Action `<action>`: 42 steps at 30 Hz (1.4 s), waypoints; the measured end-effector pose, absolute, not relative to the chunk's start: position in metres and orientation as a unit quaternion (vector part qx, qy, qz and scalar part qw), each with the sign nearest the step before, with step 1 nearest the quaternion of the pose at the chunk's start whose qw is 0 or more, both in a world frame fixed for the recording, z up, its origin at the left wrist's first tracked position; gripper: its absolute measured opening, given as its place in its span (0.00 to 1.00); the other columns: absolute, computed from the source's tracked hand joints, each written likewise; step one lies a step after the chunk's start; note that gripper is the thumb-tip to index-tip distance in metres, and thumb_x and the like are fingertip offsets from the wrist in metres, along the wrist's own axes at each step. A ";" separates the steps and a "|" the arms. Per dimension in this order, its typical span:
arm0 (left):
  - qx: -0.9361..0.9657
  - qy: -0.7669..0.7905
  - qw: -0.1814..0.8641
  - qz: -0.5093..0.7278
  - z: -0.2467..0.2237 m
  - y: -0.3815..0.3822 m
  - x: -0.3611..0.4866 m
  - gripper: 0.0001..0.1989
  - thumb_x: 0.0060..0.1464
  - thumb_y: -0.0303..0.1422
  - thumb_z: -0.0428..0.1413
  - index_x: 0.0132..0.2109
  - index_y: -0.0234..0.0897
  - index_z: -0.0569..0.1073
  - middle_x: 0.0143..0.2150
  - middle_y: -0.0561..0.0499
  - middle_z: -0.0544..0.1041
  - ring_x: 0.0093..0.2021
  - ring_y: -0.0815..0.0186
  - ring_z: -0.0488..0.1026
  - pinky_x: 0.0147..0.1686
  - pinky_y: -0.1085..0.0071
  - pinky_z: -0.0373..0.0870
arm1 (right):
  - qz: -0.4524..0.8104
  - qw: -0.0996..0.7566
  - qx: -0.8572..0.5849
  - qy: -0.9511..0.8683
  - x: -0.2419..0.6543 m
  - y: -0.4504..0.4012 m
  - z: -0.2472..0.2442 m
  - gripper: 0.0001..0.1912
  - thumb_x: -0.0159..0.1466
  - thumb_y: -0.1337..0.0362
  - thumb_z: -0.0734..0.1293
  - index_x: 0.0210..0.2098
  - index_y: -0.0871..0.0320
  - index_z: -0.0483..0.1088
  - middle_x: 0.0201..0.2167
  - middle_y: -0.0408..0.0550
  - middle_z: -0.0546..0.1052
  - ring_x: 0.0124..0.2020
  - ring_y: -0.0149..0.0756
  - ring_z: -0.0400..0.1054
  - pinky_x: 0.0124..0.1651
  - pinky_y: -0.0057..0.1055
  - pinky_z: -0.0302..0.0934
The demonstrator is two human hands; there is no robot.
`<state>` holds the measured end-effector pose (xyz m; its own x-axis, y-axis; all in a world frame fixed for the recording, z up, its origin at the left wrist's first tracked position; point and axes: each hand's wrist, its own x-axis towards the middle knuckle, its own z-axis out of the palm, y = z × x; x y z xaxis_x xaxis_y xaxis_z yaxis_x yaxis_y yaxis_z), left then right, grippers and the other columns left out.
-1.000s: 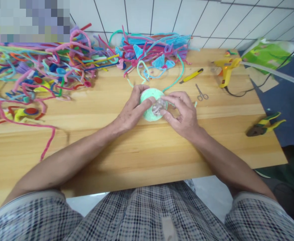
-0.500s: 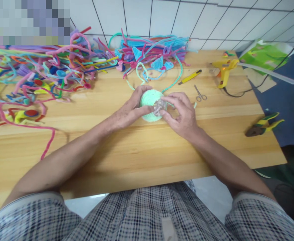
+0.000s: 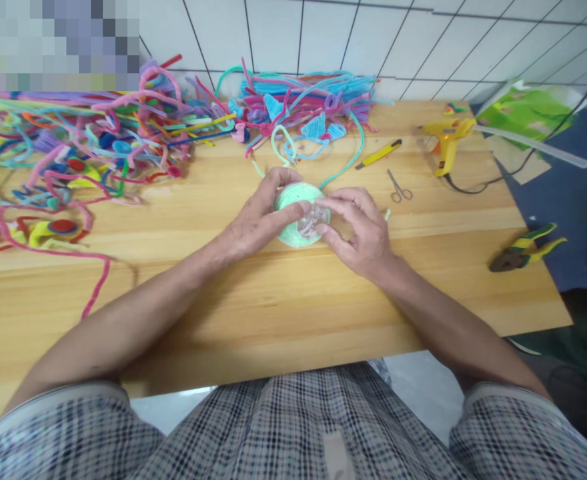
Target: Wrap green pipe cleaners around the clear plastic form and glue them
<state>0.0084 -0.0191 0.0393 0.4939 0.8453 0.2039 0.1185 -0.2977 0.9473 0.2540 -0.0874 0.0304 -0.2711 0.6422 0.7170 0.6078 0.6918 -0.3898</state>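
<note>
Between my two hands is a round mint-green ball (image 3: 293,233), wound from fuzzy pipe cleaner strands. A clear, shiny round piece (image 3: 312,221) shows on its side facing me; its exact kind is hard to tell. My left hand (image 3: 268,213) wraps the ball's left side, its thumb laid across the front onto the clear piece. From the right, my right hand (image 3: 361,227) pinches the rim of the clear piece and ball with thumb and fingers. A green pipe cleaner (image 3: 348,170) trails from behind the ball.
A tangle of colourful pipe cleaners (image 3: 108,147) covers the left, with a blue bundle (image 3: 313,87) by the tiled wall. To the right lie a yellow utility knife (image 3: 379,155), small scissors (image 3: 398,187), a yellow glue gun (image 3: 447,143) with its cord, and pliers (image 3: 523,250).
The ball has shifted slightly left and toward me, and its clear piece now faces up more. My left thumb has moved up a little; both hands keep their hold.
</note>
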 end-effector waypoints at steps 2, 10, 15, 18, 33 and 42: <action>0.722 0.340 0.473 0.372 0.040 -0.020 0.009 0.24 0.66 0.46 0.67 0.64 0.45 0.76 0.61 0.45 0.80 0.62 0.50 0.80 0.62 0.51 0.84 | 0.021 0.463 -0.394 -0.794 0.254 -0.086 0.030 0.17 0.79 0.58 0.72 0.66 0.45 0.80 0.55 0.51 0.84 0.57 0.48 0.82 0.60 0.51 0.80; 0.711 0.350 0.488 0.365 0.048 -0.023 0.012 0.21 0.63 0.46 0.65 0.58 0.44 0.77 0.56 0.47 0.81 0.57 0.52 0.79 0.61 0.53 0.81 | -0.040 0.470 -0.423 -0.774 0.257 -0.089 0.032 0.22 0.78 0.54 0.72 0.70 0.41 0.78 0.63 0.53 0.83 0.63 0.56 0.80 0.67 0.63 0.75; 0.697 0.340 0.506 0.377 0.049 -0.023 0.014 0.19 0.61 0.45 0.66 0.55 0.44 0.76 0.50 0.50 0.81 0.50 0.55 0.79 0.51 0.58 0.82 | -0.028 0.435 -0.414 -0.799 0.256 -0.094 0.033 0.25 0.77 0.52 0.73 0.72 0.41 0.74 0.66 0.53 0.83 0.65 0.59 0.80 0.71 0.66 0.73; 0.694 0.339 0.506 0.384 0.048 -0.023 0.015 0.19 0.61 0.44 0.66 0.55 0.44 0.76 0.49 0.50 0.82 0.49 0.56 0.80 0.51 0.58 0.83 | -0.015 0.424 -0.411 -0.807 0.253 -0.094 0.031 0.28 0.77 0.47 0.73 0.73 0.42 0.73 0.70 0.53 0.81 0.70 0.61 0.78 0.75 0.70 0.70; 0.681 0.383 0.470 0.411 0.037 -0.033 0.023 0.20 0.71 0.48 0.67 0.60 0.45 0.72 0.60 0.47 0.81 0.66 0.50 0.78 0.66 0.47 0.81 | 0.040 0.465 -0.446 -0.764 0.234 -0.091 0.035 0.23 0.74 0.54 0.75 0.66 0.45 0.73 0.66 0.55 0.81 0.70 0.59 0.76 0.75 0.67 0.72; 0.689 0.375 0.445 0.432 0.029 -0.032 0.027 0.19 0.70 0.45 0.68 0.60 0.47 0.74 0.60 0.46 0.81 0.66 0.49 0.78 0.67 0.45 0.80 | 0.031 0.473 -0.441 -0.762 0.231 -0.089 0.032 0.21 0.74 0.58 0.73 0.64 0.45 0.72 0.63 0.54 0.82 0.67 0.56 0.77 0.72 0.64 0.75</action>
